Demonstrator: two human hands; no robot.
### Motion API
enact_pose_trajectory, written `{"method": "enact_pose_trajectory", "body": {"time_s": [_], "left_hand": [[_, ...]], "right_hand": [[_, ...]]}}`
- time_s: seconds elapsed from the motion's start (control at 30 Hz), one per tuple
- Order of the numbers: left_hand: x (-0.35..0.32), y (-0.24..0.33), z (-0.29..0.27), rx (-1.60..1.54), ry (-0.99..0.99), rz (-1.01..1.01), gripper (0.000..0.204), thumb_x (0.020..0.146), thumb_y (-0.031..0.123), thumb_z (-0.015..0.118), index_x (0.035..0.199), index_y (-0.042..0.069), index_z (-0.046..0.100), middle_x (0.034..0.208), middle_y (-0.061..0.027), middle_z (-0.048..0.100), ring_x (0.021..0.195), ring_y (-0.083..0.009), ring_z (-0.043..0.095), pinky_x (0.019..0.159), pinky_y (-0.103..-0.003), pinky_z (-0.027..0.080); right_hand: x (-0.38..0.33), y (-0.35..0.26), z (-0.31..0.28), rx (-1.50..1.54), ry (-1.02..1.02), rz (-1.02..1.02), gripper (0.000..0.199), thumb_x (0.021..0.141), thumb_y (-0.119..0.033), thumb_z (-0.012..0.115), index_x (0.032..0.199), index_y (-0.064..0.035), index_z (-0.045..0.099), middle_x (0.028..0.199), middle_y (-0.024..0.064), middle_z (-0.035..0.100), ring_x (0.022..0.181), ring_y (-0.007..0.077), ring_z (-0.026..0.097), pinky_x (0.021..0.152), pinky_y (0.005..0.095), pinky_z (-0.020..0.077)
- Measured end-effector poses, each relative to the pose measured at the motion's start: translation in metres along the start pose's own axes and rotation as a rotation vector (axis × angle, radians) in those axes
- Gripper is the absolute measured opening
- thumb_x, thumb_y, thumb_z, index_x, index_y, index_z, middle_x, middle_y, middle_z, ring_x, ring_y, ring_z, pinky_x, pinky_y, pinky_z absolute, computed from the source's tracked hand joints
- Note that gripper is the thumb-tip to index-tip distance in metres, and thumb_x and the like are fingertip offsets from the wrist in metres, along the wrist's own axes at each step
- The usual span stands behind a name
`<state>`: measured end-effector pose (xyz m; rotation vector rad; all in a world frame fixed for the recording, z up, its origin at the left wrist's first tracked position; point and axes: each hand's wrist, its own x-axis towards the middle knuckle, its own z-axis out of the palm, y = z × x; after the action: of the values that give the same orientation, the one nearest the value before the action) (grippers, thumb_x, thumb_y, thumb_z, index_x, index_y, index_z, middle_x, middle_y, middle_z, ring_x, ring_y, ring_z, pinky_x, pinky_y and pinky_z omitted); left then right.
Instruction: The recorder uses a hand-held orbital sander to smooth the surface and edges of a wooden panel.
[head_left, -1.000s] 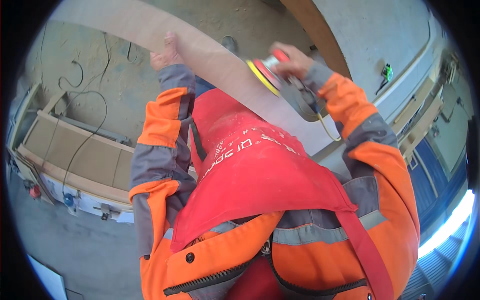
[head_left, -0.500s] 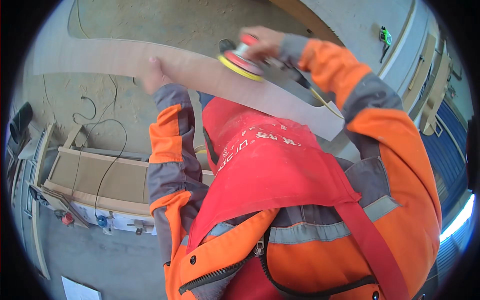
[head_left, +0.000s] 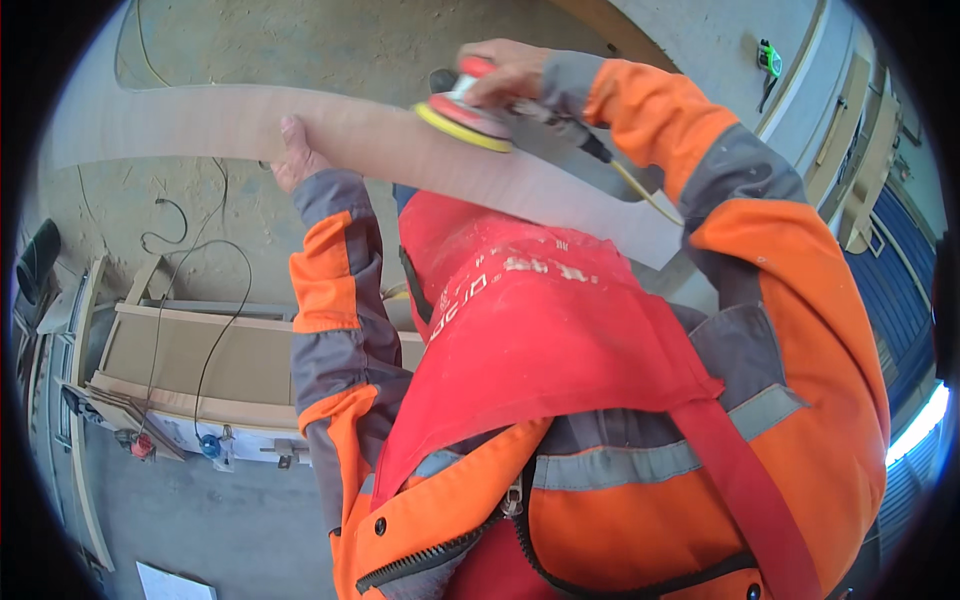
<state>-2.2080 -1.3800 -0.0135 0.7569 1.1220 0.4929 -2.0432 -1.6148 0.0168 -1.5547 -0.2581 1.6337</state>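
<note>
A long, curved, pale wooden panel point(head_left: 370, 145) stretches across the upper part of the view in front of my waist. My left hand point(head_left: 297, 160) grips its near edge, thumb on the top face and the other fingers mostly hidden beneath. In my right hand point(head_left: 505, 72) is a round orbital sander point(head_left: 470, 122) with a red body and a yellow pad. That pad rests on or just above the panel, right of my left hand; slight blur hides the exact contact. A yellowish hose point(head_left: 645, 192) runs from the sander back toward my right arm.
Dusty floor with loose black cables point(head_left: 235, 245) lies beyond and left of the panel. A low wooden frame structure point(head_left: 200, 350) stands at the left. A green tape measure point(head_left: 768, 60) lies on a pale surface at upper right, near several wooden strips point(head_left: 865, 170).
The sander and my right hand have moved a little to the left along the panel. My left hand keeps its hold on the edge, and the whole view has shifted slightly.
</note>
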Motion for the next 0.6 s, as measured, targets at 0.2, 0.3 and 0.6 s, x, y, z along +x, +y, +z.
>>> {"method": "enact_pose_trajectory", "body": {"time_s": [0.2,0.3,0.6], "left_hand": [[0.000,0.002,0.007,0.042,0.085,0.006,0.042,0.083,0.022,0.070,0.115,0.003,0.051,0.096,-0.0120,0.062,0.076,-0.0237,0.062,0.065,-0.039,0.054],[0.005,0.002,0.008,0.066,0.104,0.011,0.041,0.083,0.021,0.070,0.116,0.003,0.051,0.097,-0.0118,0.062,0.077,-0.0237,0.063,0.065,-0.039,0.054],[0.014,-0.006,-0.007,0.094,-0.005,0.051,0.047,0.086,0.033,0.065,0.117,0.002,0.048,0.103,-0.0162,0.060,0.083,-0.0302,0.063,0.068,-0.045,0.054]], "right_hand": [[-0.077,0.075,-0.015,0.026,0.077,0.248,0.031,0.069,-0.017,0.076,0.088,-0.0065,0.054,0.076,0.0045,0.056,0.066,0.0123,0.055,0.055,0.0299,0.0468],[-0.041,0.043,-0.014,-0.036,-0.003,0.072,0.031,0.069,-0.017,0.077,0.088,-0.0065,0.054,0.076,0.0047,0.056,0.067,0.0126,0.054,0.056,0.0301,0.0473],[-0.033,0.032,-0.010,-0.104,0.039,0.062,0.034,0.068,-0.021,0.075,0.089,-0.0061,0.054,0.076,0.0050,0.055,0.067,0.0123,0.053,0.055,0.0306,0.0445]]}}
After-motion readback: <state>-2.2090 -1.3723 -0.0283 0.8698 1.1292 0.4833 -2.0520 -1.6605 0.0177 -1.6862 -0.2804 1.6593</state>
